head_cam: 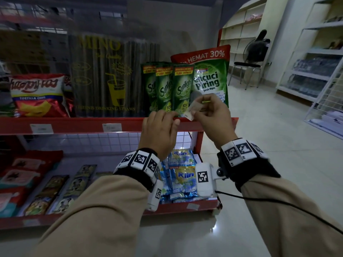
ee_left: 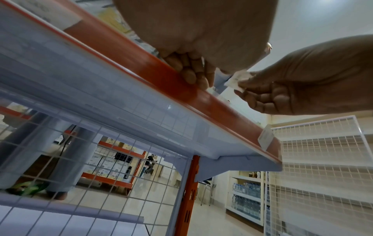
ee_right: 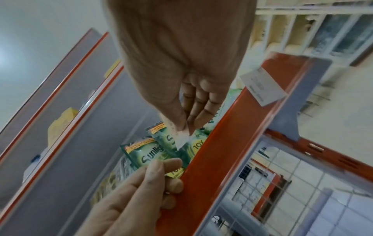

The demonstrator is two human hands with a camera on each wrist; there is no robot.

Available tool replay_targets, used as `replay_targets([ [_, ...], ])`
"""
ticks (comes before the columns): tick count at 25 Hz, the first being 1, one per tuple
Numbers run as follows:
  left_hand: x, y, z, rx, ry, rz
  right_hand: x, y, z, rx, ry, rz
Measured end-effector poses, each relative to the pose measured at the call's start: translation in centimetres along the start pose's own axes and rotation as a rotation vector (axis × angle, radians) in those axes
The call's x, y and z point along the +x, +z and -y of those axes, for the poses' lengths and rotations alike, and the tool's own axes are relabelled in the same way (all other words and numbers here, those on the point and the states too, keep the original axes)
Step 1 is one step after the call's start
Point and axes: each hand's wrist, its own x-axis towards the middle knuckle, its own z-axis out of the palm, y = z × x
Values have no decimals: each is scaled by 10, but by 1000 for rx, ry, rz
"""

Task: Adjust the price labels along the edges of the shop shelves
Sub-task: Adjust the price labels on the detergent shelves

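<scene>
Price label [head_cam: 192, 110]: loose, above red shelf edge [head_cam: 74, 124], before Sunlight sachets [head_cam: 182, 88].
Right hand [head_cam: 211, 115]: pinching label.
Left hand [head_cam: 159, 130]: fingertips curled onto shelf edge, holding nothing.

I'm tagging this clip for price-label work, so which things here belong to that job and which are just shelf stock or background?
Job:
right hand pinching loose price label
left hand on red shelf edge
seated labels

Lying about:
Sunlight pouches
tortilla chips
Klin sachets
chair

Red metal shelf edge [head_cam: 78, 125] carries white paper price labels [head_cam: 112, 127]; green Sunlight sachets [head_cam: 181, 89] with yellow tops; beige sleeves [head_cam: 104, 216]; black-and-white checkered wristbands [head_cam: 140, 161].
</scene>
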Motion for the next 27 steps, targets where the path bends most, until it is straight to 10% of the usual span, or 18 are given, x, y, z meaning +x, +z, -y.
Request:
replay_targets([
  [9, -1, 2, -1, -128, -50, -50, -25, 20, -11, 274, 108, 19],
  [16, 9, -15, 5, 3, 32, 80, -10, -3, -4, -365, -201, 136],
  [27, 12, -35, 11, 0, -54, 76, 9, 9, -9, -409, -280, 191],
])
